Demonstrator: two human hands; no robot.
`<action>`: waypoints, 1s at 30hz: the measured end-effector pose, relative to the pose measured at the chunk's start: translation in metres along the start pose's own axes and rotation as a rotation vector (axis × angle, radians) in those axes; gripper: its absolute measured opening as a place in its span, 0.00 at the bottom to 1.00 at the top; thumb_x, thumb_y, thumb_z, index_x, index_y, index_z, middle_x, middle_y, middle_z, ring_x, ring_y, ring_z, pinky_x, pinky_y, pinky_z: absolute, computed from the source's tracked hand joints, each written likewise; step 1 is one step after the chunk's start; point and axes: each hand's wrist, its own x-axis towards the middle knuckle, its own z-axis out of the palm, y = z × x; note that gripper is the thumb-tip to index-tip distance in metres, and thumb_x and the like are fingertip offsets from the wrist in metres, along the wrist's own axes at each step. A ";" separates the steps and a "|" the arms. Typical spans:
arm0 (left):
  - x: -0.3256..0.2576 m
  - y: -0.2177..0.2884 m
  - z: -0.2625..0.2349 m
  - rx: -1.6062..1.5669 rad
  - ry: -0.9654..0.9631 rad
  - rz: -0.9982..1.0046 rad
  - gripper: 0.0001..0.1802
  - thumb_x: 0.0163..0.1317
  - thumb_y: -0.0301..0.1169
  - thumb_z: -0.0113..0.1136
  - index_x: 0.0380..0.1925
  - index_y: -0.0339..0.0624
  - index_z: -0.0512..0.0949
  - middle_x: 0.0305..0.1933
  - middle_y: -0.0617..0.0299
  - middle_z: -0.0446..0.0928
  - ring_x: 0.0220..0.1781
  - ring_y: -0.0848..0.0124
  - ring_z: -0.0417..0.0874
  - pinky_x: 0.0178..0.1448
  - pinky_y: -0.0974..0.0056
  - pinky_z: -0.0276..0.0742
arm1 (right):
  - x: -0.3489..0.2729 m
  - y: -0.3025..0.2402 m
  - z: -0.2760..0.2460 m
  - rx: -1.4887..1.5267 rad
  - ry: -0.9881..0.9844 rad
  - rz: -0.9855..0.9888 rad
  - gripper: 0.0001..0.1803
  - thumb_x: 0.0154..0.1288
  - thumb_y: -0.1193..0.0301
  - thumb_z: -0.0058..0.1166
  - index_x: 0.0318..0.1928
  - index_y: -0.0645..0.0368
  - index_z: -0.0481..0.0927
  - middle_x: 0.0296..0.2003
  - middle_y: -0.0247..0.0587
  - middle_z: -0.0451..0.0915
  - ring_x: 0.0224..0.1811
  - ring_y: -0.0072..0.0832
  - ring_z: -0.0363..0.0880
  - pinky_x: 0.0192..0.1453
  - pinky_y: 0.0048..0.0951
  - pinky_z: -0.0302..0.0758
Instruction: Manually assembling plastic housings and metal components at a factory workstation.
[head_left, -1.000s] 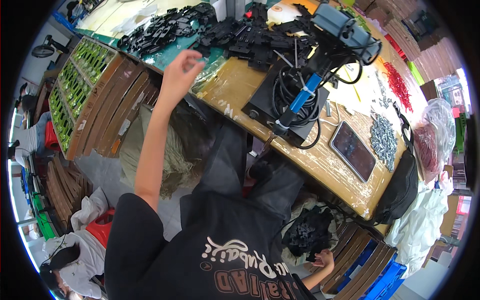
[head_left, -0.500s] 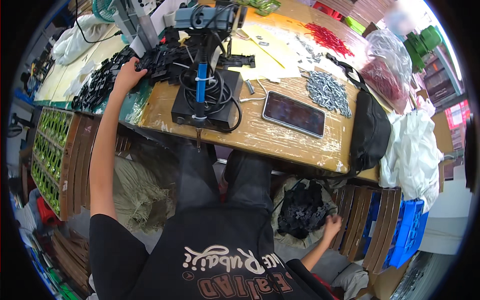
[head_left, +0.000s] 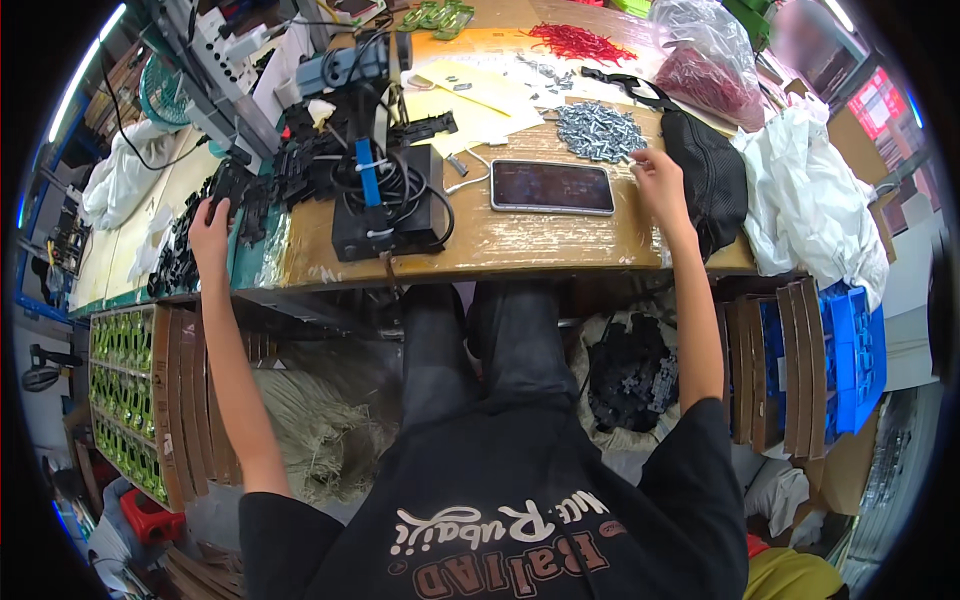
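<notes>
My left hand reaches far left over the table edge and lies on a heap of black plastic parts, its fingers curled on one part. My right hand rests on the wooden table, fingertips at the edge of a pile of silver screws. It sits between a dark phone lying flat and a black bag. What its fingers hold, if anything, is hidden. A black box wound with cable stands between my hands.
A grey-blue power tool hangs above the box. Red parts and a bag of red parts lie at the back. White sacks, blue crates, a sack of black parts below, green parts in cartons.
My right hand rose from the sack of black parts under the table to the screw pile. My left hand stayed on the black parts at the left. The view tilted toward the table.
</notes>
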 end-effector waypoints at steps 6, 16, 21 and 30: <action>-0.146 0.036 -0.005 -1.164 -0.119 -0.396 0.14 0.55 0.21 0.51 0.43 0.31 0.67 0.39 0.54 0.73 0.39 0.65 0.76 0.47 0.62 0.72 | 0.028 0.028 0.013 -0.332 -0.119 -0.061 0.08 0.48 0.74 0.55 0.30 0.64 0.78 0.27 0.52 0.78 0.32 0.41 0.79 0.36 0.34 0.73; -0.299 0.021 0.015 -1.269 -0.200 -0.781 0.13 0.53 0.21 0.52 0.40 0.30 0.69 0.39 0.53 0.74 0.41 0.64 0.77 0.49 0.60 0.73 | 0.043 0.036 0.007 -0.692 -0.271 -0.108 0.08 0.49 0.75 0.46 0.30 0.61 0.78 0.25 0.51 0.78 0.31 0.43 0.78 0.36 0.35 0.73; -0.321 0.025 0.025 -1.221 -0.235 -0.781 0.13 0.54 0.21 0.50 0.40 0.30 0.69 0.40 0.53 0.74 0.41 0.66 0.77 0.49 0.62 0.72 | 0.020 0.009 -0.003 -0.479 -0.077 -0.087 0.12 0.53 0.73 0.49 0.39 0.57 0.79 0.28 0.45 0.78 0.30 0.30 0.77 0.38 0.28 0.72; -0.315 0.043 0.017 -1.296 -0.225 -0.770 0.12 0.57 0.21 0.45 0.42 0.34 0.67 0.41 0.54 0.75 0.39 0.70 0.78 0.46 0.65 0.74 | -0.040 -0.150 -0.015 0.208 0.188 -0.109 0.11 0.58 0.80 0.50 0.41 0.72 0.74 0.38 0.47 0.76 0.39 0.29 0.76 0.46 0.22 0.75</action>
